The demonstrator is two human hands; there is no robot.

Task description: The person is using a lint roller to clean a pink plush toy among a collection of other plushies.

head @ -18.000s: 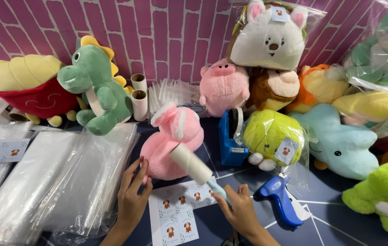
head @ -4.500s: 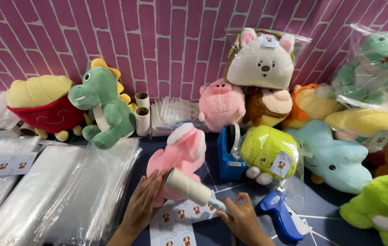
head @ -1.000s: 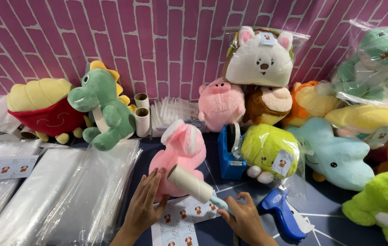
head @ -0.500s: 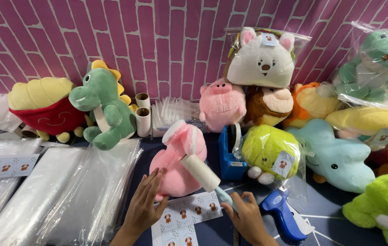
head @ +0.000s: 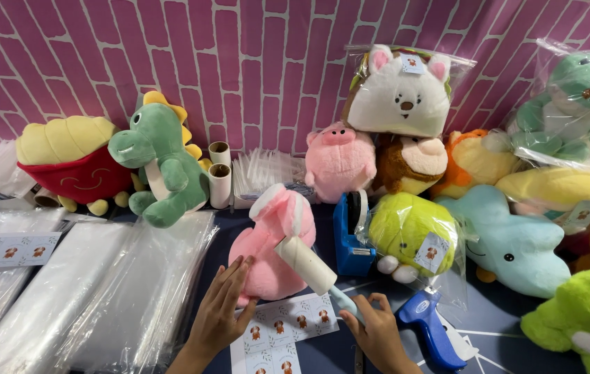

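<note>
A pink plush toy (head: 270,242) lies on the dark table in front of me. My left hand (head: 220,312) rests flat against its lower left side with fingers spread. My right hand (head: 378,332) grips the light blue handle of a lint roller (head: 306,264), whose white roll lies across the pink plush. Under both hands is a white sticker sheet (head: 282,332) with small animal pictures.
A blue tape dispenser (head: 350,232) and a blue tagging gun (head: 430,331) sit to the right. Stacks of clear plastic bags (head: 87,298) fill the left. Several plush toys, some bagged, line the pink brick wall (head: 239,55), with two cardboard tubes (head: 219,173).
The lint roller has moved up and across the pink plush. My left hand has stayed on the plush's side. The sticker sheet has shifted slightly.
</note>
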